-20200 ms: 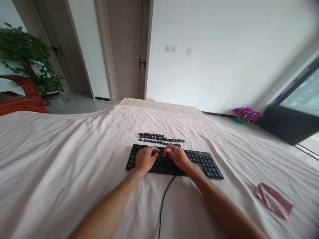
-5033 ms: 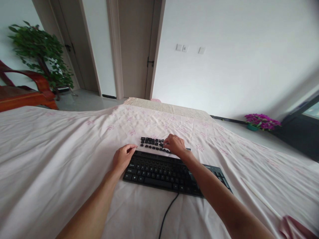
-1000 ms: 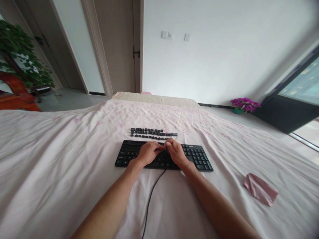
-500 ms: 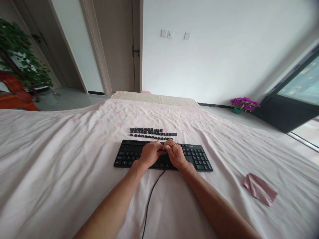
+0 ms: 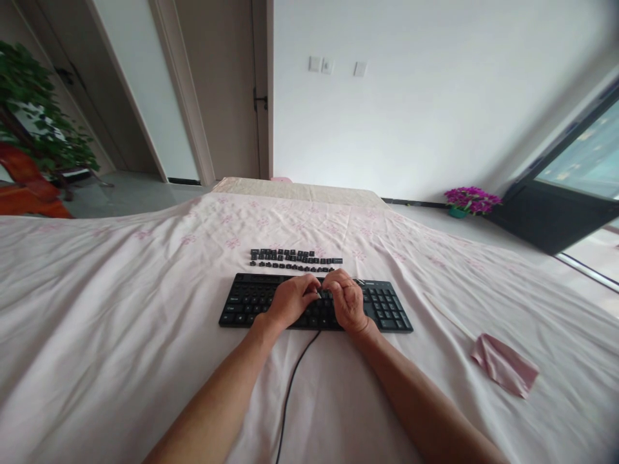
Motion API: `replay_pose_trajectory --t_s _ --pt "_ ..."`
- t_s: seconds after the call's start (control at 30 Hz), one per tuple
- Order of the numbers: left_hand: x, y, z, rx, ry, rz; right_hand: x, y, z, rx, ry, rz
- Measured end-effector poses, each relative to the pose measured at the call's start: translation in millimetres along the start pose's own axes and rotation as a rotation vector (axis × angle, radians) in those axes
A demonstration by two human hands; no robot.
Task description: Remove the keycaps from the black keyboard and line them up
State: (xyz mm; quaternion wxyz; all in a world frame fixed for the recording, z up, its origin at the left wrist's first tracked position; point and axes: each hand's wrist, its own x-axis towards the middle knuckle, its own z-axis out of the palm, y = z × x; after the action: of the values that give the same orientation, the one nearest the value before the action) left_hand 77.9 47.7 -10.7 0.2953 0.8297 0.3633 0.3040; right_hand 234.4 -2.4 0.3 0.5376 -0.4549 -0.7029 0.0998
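A black computer keyboard (image 5: 389, 308) lies on the pink bedsheet, with bare patches in its upper left rows. Over its middle, my left hand (image 5: 291, 299) is closed, thumb and forefinger pinched together; whatever lies between them is too small to make out. Close beside it on the right, my right hand (image 5: 347, 299) is curled round a thin wire keycap puller (image 5: 360, 281), whose wire end sticks out past the knuckles. Loose black keycaps (image 5: 294, 258) stand in three rows just beyond the keyboard's back edge.
A black cable (image 5: 291, 386) runs from the keyboard towards me. To the right lies a pink cloth (image 5: 505, 364) on a thin pale stick. Beyond the bed are a potted purple flower (image 5: 471, 200), a door (image 5: 217, 90) and a green plant (image 5: 39, 109).
My right hand has turned slightly and its fingers have shifted, so the wire end now points to the right of the hand. My left hand stays nearly in place. The view has shifted a little.
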Motion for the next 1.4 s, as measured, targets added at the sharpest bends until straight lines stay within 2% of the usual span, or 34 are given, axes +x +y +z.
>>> replay_pose_trajectory --t_s 0.13,0.23,0.33,0.5,0.57,0.8,1.07,1.17,1.3,1.4 --pt "1 -2 -2 -0.170 0.080 -0.057 -2 -3 -2 -0.065 0.081 -0.026" --pt "3 -8 -3 -0.367 0.099 -0.099 2 -4 0 -0.106 0.064 0.011" --pt "5 -13 -4 -0.500 0.067 -0.149 8 -4 0 -0.209 -0.031 0.057" --pt "6 -17 -6 -0.593 0.091 -0.117 16 -5 -2 -0.413 -0.261 0.060" --pt "6 -19 -6 -0.619 0.095 -0.125 17 -4 -2 -0.470 -0.305 0.070" --pt "6 -20 -1 -0.529 0.117 -0.124 17 -1 -1 -0.597 -0.320 0.153" --pt "5 -18 -1 -0.441 0.119 -0.107 25 0 -6 -0.584 -0.416 0.121" --pt "6 -18 -2 -0.447 0.120 -0.112 41 10 -13 -0.577 -0.402 0.188" --pt "6 -16 -4 -0.416 0.116 -0.108 78 39 -20 -0.594 -0.303 0.375" --pt "5 -14 -5 -0.370 0.093 -0.100 100 63 -17 -0.675 -0.328 0.477"
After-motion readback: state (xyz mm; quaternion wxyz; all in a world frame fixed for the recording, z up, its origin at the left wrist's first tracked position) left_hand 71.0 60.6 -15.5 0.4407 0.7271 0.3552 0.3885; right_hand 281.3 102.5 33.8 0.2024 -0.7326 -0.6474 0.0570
